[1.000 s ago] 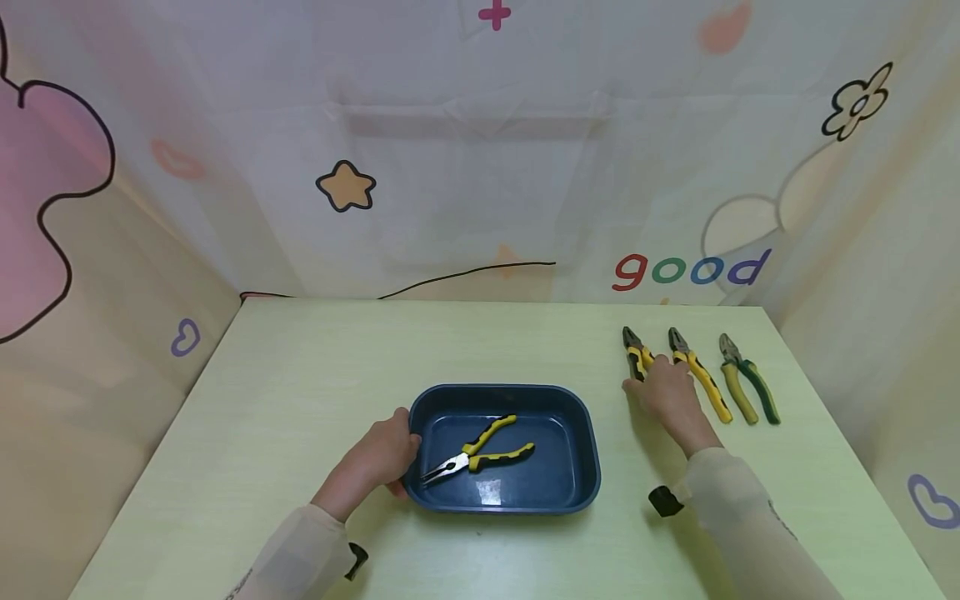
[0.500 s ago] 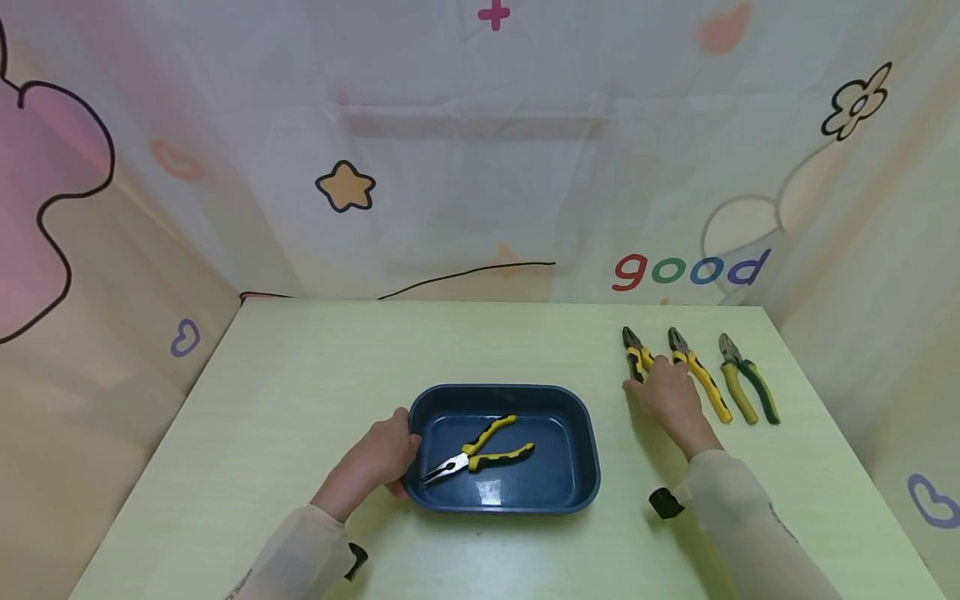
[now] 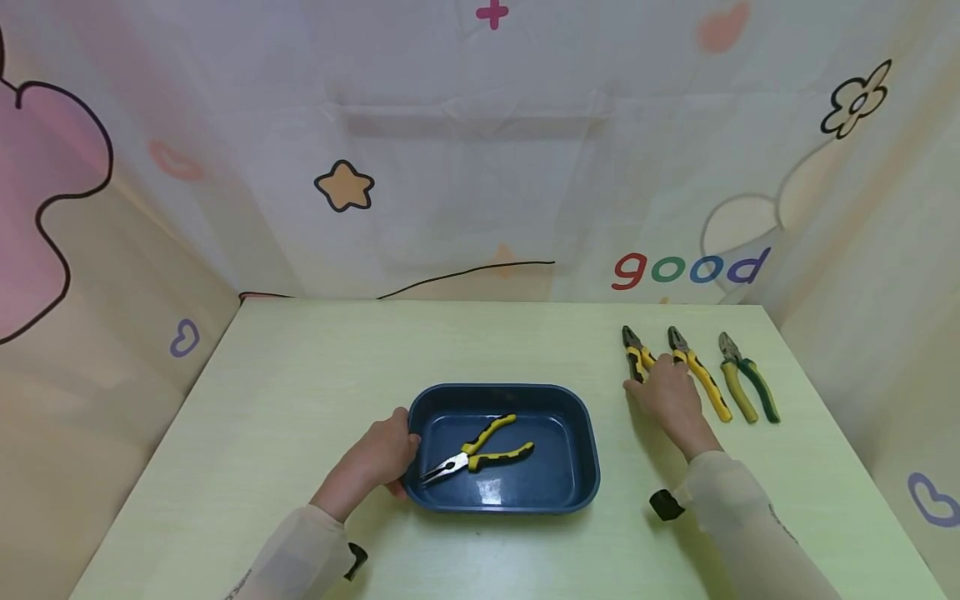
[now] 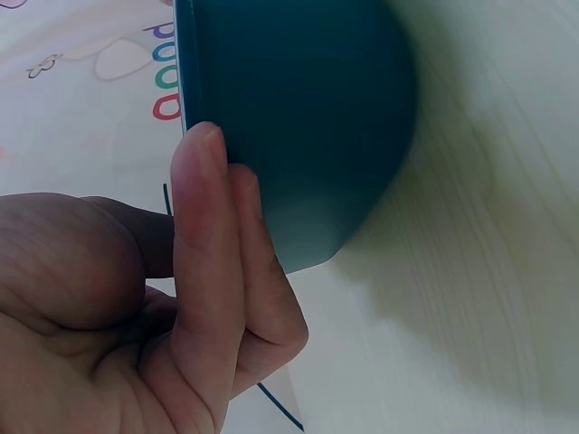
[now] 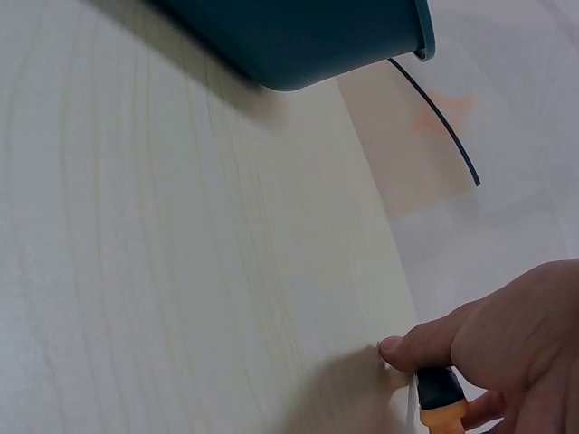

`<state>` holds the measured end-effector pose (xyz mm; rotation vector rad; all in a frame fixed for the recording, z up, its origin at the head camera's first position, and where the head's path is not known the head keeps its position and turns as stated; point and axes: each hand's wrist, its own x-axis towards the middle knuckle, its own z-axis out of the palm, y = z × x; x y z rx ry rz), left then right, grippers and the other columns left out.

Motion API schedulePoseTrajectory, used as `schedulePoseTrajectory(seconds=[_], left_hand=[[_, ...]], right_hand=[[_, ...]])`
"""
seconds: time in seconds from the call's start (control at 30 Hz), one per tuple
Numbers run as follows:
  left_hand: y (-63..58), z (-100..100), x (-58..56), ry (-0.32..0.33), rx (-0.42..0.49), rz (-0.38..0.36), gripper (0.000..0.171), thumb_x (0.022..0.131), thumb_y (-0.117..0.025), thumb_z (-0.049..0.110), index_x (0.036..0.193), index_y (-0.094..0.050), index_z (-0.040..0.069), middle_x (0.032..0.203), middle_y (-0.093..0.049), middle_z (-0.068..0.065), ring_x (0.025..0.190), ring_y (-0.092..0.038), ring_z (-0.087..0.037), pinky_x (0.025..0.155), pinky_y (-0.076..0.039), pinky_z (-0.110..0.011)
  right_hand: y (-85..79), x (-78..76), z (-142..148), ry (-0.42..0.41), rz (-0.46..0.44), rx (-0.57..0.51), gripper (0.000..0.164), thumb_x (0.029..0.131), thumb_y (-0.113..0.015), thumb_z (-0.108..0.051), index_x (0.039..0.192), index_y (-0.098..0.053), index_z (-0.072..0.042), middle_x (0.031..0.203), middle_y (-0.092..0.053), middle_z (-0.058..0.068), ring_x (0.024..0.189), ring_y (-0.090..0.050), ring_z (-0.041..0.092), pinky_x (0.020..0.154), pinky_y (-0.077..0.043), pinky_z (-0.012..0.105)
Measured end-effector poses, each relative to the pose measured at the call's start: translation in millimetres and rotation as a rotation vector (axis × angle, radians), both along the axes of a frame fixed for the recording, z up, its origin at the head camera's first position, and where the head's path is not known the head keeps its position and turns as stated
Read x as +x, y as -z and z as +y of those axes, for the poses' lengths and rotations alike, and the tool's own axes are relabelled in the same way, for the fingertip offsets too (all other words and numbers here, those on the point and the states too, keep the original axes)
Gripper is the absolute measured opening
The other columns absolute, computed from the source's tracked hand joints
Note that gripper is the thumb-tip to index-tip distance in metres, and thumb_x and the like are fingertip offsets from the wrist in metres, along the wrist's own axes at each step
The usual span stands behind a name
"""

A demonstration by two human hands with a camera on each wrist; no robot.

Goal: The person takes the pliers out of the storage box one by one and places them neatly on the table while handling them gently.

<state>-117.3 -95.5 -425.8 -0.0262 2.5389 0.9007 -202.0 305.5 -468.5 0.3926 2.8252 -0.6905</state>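
In the head view my left hand (image 3: 385,450) holds the left rim of a dark blue rectangular tray (image 3: 558,475). The left wrist view shows its fingers (image 4: 208,235) pressed against the tray's outer wall, with the thumb on the rim's other side. Needle-nose pliers (image 3: 501,457) with yellow and black handles lie spread inside the tray. At the right, my right hand (image 3: 667,396) grips the handles of the leftmost combination pliers (image 3: 634,343), whose jaws point to the back. The right wrist view shows thumb and fingers about a black and orange-yellow handle (image 5: 441,398), mostly hidden.
Just right of the right hand lie yellow and black pliers (image 3: 710,388). Beyond them are pliers with green handles (image 3: 761,392). The pale wooden table (image 3: 315,358) ends at a printed cloth backdrop (image 3: 465,183), with cloth on both sides too.
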Motion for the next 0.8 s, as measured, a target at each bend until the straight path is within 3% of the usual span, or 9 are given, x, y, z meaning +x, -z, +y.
schedulePoseTrajectory(seconds=[0.6, 0.8], left_hand=[[0.5, -1.5, -0.5, 0.008, -0.002, -0.006, 0.03, 0.108, -0.047, 0.008, 0.131, -0.042, -0.01, 0.083, -0.06, -0.019, 0.047, -0.067, -0.021, 0.066, -0.056, -0.034], [0.7, -1.1, -0.8, 0.005, -0.001, -0.01, 0.03, 0.108, -0.047, 0.008, 0.132, -0.042, -0.01, 0.083, -0.06, -0.02, 0.047, -0.067, -0.021, 0.065, -0.056, -0.034]], right_hand=[[0.7, 1.0, -0.4, -0.004, 0.011, -0.009, 0.074, 0.099, -0.068, -0.032, 0.137, -0.035, 0.022, 0.129, -0.038, 0.044, 0.102, -0.052, 0.047, 0.093, -0.052, 0.057], [2.2, 1.2, 0.1, 0.003, 0.01, 0.005, 0.072, 0.098, -0.069, -0.033, 0.133, -0.038, 0.021, 0.126, -0.039, 0.044, 0.096, -0.053, 0.045, 0.086, -0.054, 0.053]])
